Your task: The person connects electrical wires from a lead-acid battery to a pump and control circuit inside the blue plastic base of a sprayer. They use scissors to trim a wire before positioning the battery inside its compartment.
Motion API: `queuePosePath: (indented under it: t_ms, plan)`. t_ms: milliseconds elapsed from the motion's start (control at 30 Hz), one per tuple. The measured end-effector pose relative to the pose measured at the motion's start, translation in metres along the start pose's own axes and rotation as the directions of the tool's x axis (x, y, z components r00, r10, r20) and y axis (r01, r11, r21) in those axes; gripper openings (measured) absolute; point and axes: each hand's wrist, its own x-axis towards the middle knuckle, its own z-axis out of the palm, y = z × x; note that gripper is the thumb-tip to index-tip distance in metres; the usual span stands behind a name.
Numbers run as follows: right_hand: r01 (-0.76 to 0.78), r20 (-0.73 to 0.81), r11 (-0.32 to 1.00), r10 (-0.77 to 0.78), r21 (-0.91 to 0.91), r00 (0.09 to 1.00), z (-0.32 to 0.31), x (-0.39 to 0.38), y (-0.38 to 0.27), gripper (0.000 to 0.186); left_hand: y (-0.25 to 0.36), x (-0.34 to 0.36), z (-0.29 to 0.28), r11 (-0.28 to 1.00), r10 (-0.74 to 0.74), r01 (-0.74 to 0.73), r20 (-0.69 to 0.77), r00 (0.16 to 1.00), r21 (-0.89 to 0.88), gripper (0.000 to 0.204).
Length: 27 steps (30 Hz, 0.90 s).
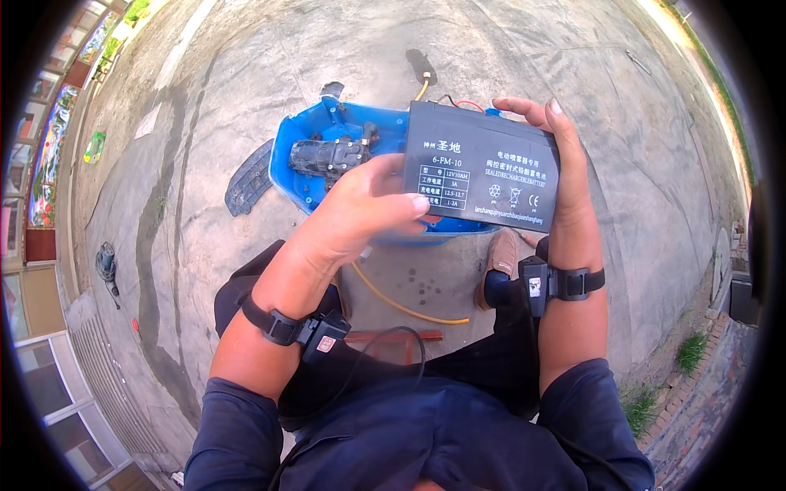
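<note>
A dark grey box-shaped battery (pixel 483 168) with white print is held up between my two hands, above a blue plastic housing (pixel 288 155). My left hand (pixel 368 204) grips its left end, the thumb lying on the printed face. Around its right end my right hand (pixel 565 155) is closed, fingers over the top edge and thumb along the side. A red and a black wire rise behind the battery's top edge. Inside the housing sits a dirty black pump-like unit (pixel 327 155). The battery hides the housing's right part.
A black curved plastic piece (pixel 248 178) lies left of the housing. A yellow hose (pixel 401 303) runs over the concrete between my feet, near a red bar (pixel 393 335). Farther left lies a dark tool-like object (pixel 106 266). Straps with small black devices circle both my forearms.
</note>
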Motion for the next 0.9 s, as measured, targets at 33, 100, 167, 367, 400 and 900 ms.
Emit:
queuePosePath:
  t_ms: [33,100,167,367,400,900]
  plan:
    - [0.003,0.001,1.000,-0.003,-0.002,1.000,-0.0001,-0.0001,0.0001,0.071,0.0004,-0.0001,0.0002,1.000,-0.001,0.001,0.003,1.000,-0.004,0.082]
    - [0.005,0.002,1.000,-0.005,-0.001,1.000,-0.0001,-0.0001,0.0004,0.071,0.0005,0.0000,0.0007,1.000,0.000,0.000,0.002,1.000,-0.002,0.082]
    - [0.008,0.003,1.000,-0.008,0.000,1.000,-0.0001,-0.0002,0.0007,0.071,0.0000,0.0003,0.0009,1.000,0.001,-0.001,0.002,1.000,-0.001,0.082]
    - [0.007,-0.005,1.000,-0.007,-0.009,1.000,0.0005,0.0000,0.0009,0.072,-0.0060,0.0027,-0.0037,0.999,-0.012,0.012,-0.001,1.000,-0.037,0.073]
    - [0.002,0.001,1.000,-0.002,0.007,1.000,-0.0003,0.0011,0.0012,0.072,-0.0065,0.0031,-0.0036,0.998,-0.010,0.010,-0.006,1.000,-0.059,0.070]
    - [-0.006,-0.021,1.000,0.006,0.007,1.000,0.0008,0.0004,-0.0012,0.070,-0.0057,0.0055,-0.0042,0.985,-0.031,0.035,0.030,0.999,-0.166,0.056]
